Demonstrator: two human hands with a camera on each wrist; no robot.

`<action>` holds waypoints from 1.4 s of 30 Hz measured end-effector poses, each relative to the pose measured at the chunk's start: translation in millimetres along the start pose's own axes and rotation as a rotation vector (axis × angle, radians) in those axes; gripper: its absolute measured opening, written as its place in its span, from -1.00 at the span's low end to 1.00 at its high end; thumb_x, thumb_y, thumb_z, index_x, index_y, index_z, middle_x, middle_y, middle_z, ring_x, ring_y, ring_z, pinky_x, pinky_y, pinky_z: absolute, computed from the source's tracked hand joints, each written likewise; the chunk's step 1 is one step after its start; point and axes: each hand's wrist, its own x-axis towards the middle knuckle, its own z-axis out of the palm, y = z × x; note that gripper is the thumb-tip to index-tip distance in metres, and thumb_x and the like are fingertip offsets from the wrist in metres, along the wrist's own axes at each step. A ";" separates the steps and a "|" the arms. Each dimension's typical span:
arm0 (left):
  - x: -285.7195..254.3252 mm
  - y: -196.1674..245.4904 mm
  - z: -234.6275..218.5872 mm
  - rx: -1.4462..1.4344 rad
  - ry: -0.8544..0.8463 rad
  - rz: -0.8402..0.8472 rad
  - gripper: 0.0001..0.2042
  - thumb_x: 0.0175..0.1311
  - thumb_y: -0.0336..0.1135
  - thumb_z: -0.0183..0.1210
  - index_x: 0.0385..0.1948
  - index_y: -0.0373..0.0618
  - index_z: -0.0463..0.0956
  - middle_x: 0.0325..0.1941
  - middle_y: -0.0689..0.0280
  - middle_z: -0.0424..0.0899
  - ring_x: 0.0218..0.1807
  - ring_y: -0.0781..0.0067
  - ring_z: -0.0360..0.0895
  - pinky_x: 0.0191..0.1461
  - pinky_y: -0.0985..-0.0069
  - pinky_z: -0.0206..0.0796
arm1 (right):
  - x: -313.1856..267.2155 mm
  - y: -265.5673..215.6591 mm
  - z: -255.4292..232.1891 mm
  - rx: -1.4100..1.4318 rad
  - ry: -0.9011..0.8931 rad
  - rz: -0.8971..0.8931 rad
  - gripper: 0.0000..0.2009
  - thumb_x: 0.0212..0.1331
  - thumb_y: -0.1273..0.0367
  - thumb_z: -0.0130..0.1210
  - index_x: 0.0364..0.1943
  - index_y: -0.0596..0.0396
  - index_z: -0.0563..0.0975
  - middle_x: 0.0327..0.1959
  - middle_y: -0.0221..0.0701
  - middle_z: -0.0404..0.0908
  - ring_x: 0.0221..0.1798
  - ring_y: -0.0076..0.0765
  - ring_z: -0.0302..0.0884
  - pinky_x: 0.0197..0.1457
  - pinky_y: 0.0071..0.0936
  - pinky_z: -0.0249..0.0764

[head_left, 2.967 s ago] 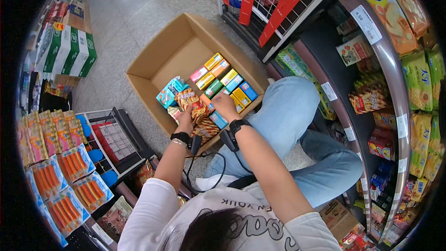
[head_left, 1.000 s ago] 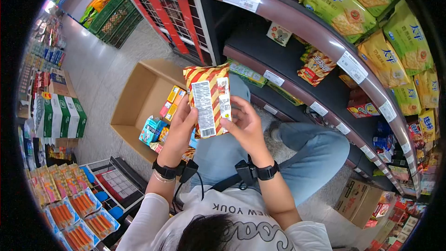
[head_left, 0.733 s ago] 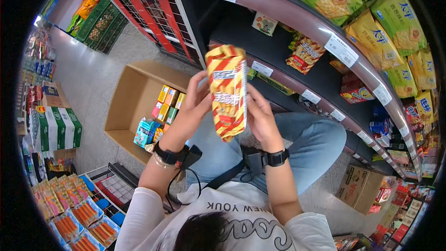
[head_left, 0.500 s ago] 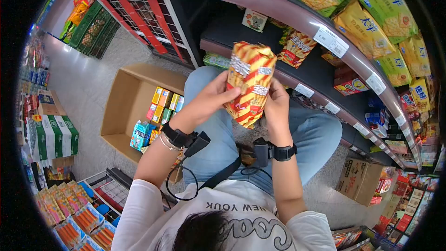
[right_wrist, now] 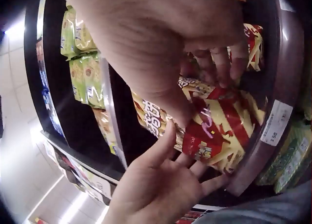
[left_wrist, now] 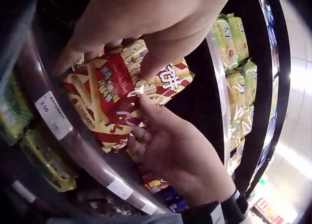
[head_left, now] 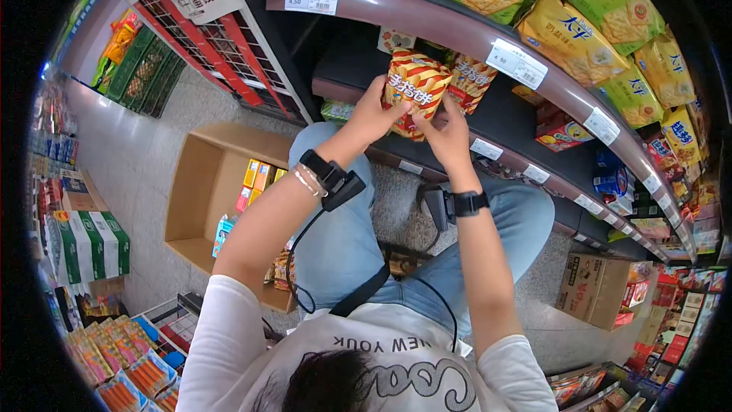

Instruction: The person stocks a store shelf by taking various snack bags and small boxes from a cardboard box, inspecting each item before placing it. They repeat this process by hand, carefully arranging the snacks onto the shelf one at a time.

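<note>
Both hands hold a red-and-cream striped bag of finger biscuits (head_left: 418, 85) at the lower shelf. My left hand (head_left: 370, 120) grips its left side, with the thumb across the front. On the other side, my right hand (head_left: 448, 140) pinches the lower right part, thumb near the other thumb. In the left wrist view the bag (left_wrist: 105, 99) lies over the dark shelf, just behind the price rail. A matching bag (head_left: 473, 82) stands on the shelf right beside it, partly covered by the right hand's fingers.
An upper shelf edge (head_left: 450, 23) with price tags overhangs the hands, bearing green and yellow cracker packs (head_left: 572, 34). Red boxes (head_left: 563, 128) stand farther right on the lower shelf. An open cardboard box (head_left: 194, 191) with small colourful packs sits left of the knees.
The hands took the striped bag from the cardboard box, turned it so its front shows, and moved it up and right to the shelf beside the matching bag. The head view swung toward the shelves.
</note>
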 end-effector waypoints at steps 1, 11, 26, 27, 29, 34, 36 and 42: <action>9.8 -6.5 0.5 0.057 0.025 -0.021 -0.51 0.16 -0.39 0.19 0.10 -0.30 0.20 0.06 0.19 0.43 0.09 0.47 0.39 0.16 0.48 0.24 | 6.6 3.8 2.0 -0.028 0.026 0.019 -0.43 -0.09 0.41 0.27 0.07 0.31 0.34 -0.04 -0.04 0.47 0.04 -0.10 0.45 -0.01 -0.37 0.41; 78.8 -30.7 15.1 0.364 0.174 0.051 -0.66 0.19 -0.43 0.11 0.00 -0.31 0.33 -0.07 0.13 0.53 -0.02 0.36 0.47 0.06 0.46 0.27 | 43.2 0.5 28.2 -0.258 0.273 0.005 -0.50 0.01 0.59 -0.02 0.11 0.37 0.17 -0.16 0.15 0.45 -0.09 0.28 0.43 -0.08 -0.07 0.41; 122.4 -63.3 27.9 0.475 0.357 0.140 -0.67 0.12 -0.20 0.19 -0.16 -0.24 0.46 -0.17 0.02 0.58 -0.08 0.03 0.51 -0.04 0.29 0.32 | 57.0 11.2 42.9 -0.334 0.225 -0.005 -0.27 -0.09 0.57 0.05 0.23 0.45 -0.01 0.15 0.26 0.11 0.18 0.36 0.14 0.21 -0.10 0.24; 124.0 -60.3 29.1 0.468 0.354 0.133 -0.68 0.12 -0.21 0.19 -0.18 -0.23 0.47 -0.17 0.01 0.59 -0.08 0.03 0.51 -0.04 0.28 0.32 | 58.4 16.2 44.1 -0.340 0.222 -0.034 -0.27 -0.08 0.56 0.04 0.24 0.45 -0.02 0.18 0.27 0.08 0.21 0.37 0.11 0.23 -0.11 0.22; 128.5 -62.4 29.3 0.538 0.368 0.177 -0.70 0.08 -0.22 0.21 -0.21 -0.21 0.49 -0.21 0.01 0.59 -0.10 0.01 0.52 -0.06 0.26 0.34 | 61.1 21.3 45.0 -0.355 0.210 -0.075 -0.29 -0.08 0.56 0.03 0.23 0.42 -0.01 0.21 0.27 0.06 0.21 0.37 0.12 0.23 -0.10 0.24; 143.3 -66.2 28.6 0.787 0.405 0.273 -0.79 0.02 -0.26 0.22 -0.38 -0.19 0.55 -0.33 0.09 0.62 -0.23 0.05 0.57 -0.19 0.29 0.40 | 64.3 34.4 48.8 -0.356 0.138 -0.073 -0.35 -0.03 0.51 0.01 0.21 0.38 0.06 0.21 0.26 0.08 0.14 0.35 0.22 0.15 -0.09 0.31; 147.1 -70.2 26.4 0.696 0.391 0.305 -0.82 0.04 -0.27 0.20 -0.43 -0.20 0.56 -0.39 0.11 0.63 -0.30 0.08 0.58 -0.25 0.31 0.41 | 65.2 37.6 50.7 -0.365 0.127 -0.077 -0.39 -0.01 0.49 -0.01 0.20 0.37 0.09 0.18 0.25 0.13 0.13 0.34 0.24 0.14 -0.08 0.32; 155.0 -74.7 22.9 0.646 0.358 0.285 -0.86 0.09 -0.32 0.13 -0.45 -0.19 0.56 -0.44 0.12 0.63 -0.34 0.13 0.59 -0.28 0.34 0.41 | 70.3 37.8 50.3 -0.328 0.028 0.033 -0.38 0.00 0.51 -0.03 0.23 0.31 0.09 0.26 0.21 -0.01 0.26 0.29 0.05 0.25 -0.12 0.19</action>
